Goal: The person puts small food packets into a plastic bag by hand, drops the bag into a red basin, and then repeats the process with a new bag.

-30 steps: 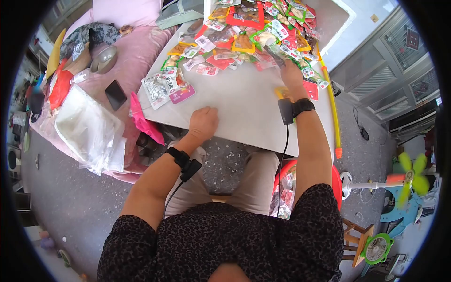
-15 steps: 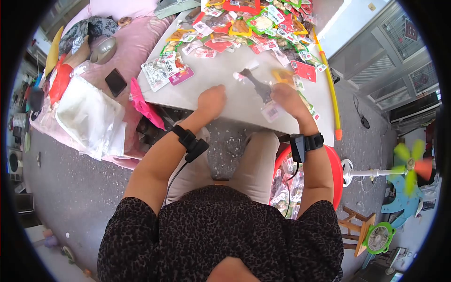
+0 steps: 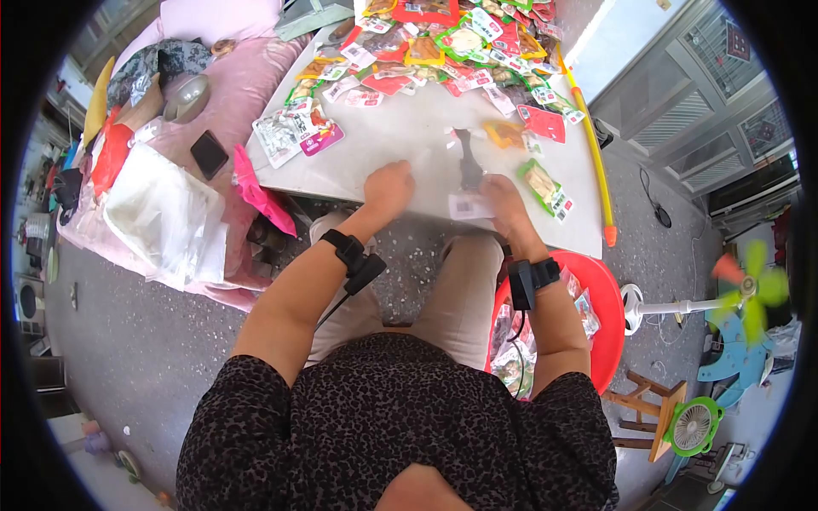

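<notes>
Your right hand (image 3: 504,204) holds a clear packet (image 3: 468,206) with a dark piece (image 3: 469,160) inside, near the white table's (image 3: 375,132) front edge; your left hand (image 3: 389,185) is curled near that edge; a green packet (image 3: 544,187) lies beside your right hand; a packet heap (image 3: 464,47) covers the far side; a red basin (image 3: 608,328) of packets stands under your right arm (image 3: 550,319).

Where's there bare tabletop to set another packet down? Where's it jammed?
Biggest patch: white tabletop between the silver pouch, packet pile, left hand and the dark-filled packet in the right hand. Narrower strip: between the green-edged packet and yellow pole. Jammed: the far end, under the heaped pile.
</notes>
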The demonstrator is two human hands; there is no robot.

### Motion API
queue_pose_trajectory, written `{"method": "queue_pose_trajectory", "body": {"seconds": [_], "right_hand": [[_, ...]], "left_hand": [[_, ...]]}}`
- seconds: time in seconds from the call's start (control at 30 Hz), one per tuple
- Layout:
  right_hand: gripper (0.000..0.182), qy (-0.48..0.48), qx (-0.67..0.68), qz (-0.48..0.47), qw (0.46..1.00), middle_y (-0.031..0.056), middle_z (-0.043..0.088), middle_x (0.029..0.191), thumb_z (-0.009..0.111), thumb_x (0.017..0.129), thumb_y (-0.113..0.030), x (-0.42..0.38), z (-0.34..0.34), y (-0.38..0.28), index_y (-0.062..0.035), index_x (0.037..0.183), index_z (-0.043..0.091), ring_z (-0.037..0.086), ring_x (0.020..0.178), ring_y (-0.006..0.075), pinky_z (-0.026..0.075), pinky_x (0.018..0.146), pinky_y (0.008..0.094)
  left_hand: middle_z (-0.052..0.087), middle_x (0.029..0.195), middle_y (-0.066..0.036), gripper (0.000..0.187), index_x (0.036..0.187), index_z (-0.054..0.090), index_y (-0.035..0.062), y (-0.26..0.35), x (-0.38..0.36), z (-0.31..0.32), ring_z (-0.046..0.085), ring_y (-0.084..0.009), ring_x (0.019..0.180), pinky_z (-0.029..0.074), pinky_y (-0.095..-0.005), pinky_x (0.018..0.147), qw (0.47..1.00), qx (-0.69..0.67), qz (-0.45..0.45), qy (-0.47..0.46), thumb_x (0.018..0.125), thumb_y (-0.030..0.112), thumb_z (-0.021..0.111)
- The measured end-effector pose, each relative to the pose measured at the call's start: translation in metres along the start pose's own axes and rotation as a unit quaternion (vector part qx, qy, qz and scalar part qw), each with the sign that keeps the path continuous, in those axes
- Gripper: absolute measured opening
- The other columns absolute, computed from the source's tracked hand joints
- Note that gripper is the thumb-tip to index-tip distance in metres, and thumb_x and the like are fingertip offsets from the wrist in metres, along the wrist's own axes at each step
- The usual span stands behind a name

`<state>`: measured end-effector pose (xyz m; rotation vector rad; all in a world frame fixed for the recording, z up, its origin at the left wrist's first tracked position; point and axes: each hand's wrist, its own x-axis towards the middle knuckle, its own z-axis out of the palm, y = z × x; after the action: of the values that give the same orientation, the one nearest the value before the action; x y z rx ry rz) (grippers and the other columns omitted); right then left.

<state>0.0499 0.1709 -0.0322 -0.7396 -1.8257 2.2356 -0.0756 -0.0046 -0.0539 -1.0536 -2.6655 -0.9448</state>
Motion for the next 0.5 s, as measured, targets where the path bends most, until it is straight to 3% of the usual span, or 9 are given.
{"method": "queue_pose_trajectory", "body": {"seconds": [0.07,0.2,0.3,0.4,0.5], "right_hand": [[0.037,0.058,0.004,0.047,0.997,0.0059,0.053,0.078,0.056,0.074,-0.018,-0.015,0.021,-0.002,0.0018,0.102,0.042,0.053,0.065,0.0124,0.043,0.056,0.0230],[0.044,-0.028,-0.060,0.108,0.992,0.0081,0.054,0.079,0.057,0.072,-0.023,-0.014,0.022,-0.008,0.0015,0.106,0.040,0.055,0.063,0.0143,0.043,0.052,0.0230],[0.048,-0.043,-0.398,0.009,0.916,0.0095,0.054,0.081,0.060,0.068,-0.023,0.018,-0.008,-0.021,0.0025,0.104,0.041,0.056,0.064,0.0156,0.044,0.052,0.0237],[0.055,0.051,-0.444,-0.147,0.882,0.0158,0.054,0.090,0.061,0.064,-0.025,0.054,-0.028,-0.023,0.0036,0.106,0.041,0.057,0.077,0.0218,0.045,0.064,0.0292],[0.065,0.040,-0.503,-0.341,0.793,0.0207,0.051,0.102,0.063,0.059,-0.029,0.093,-0.015,-0.015,0.0023,0.111,0.039,0.051,0.094,0.0286,0.040,0.079,0.0340]], "left_hand": [[0.053,0.068,-0.014,0.010,0.068,0.049,0.0046,0.002,-0.001,0.002,0.052,-0.0318,0.066,0.041,-0.0412,0.059,1.000,0.020,0.017,0.011,0.069,0.014,0.045],[0.052,0.064,-0.013,0.005,0.064,0.049,0.0052,0.001,-0.004,0.005,0.052,-0.0309,0.062,0.041,-0.0405,0.057,0.996,0.033,0.066,0.043,0.064,0.010,0.047],[0.051,0.062,-0.012,0.002,0.063,0.048,0.0058,-0.001,-0.004,0.007,0.052,-0.0305,0.060,0.041,-0.0404,0.054,0.994,0.037,0.085,0.063,0.061,0.007,0.048],[0.051,0.061,-0.011,0.002,0.063,0.048,0.0064,-0.003,-0.005,0.011,0.051,-0.0304,0.058,0.041,-0.0404,0.053,0.991,0.044,0.095,0.079,0.061,0.007,0.048],[0.051,0.061,-0.010,0.001,0.063,0.048,0.0073,-0.005,-0.005,0.014,0.052,-0.0299,0.058,0.041,-0.0399,0.053,0.990,0.066,0.093,0.084,0.062,0.008,0.048]]}}
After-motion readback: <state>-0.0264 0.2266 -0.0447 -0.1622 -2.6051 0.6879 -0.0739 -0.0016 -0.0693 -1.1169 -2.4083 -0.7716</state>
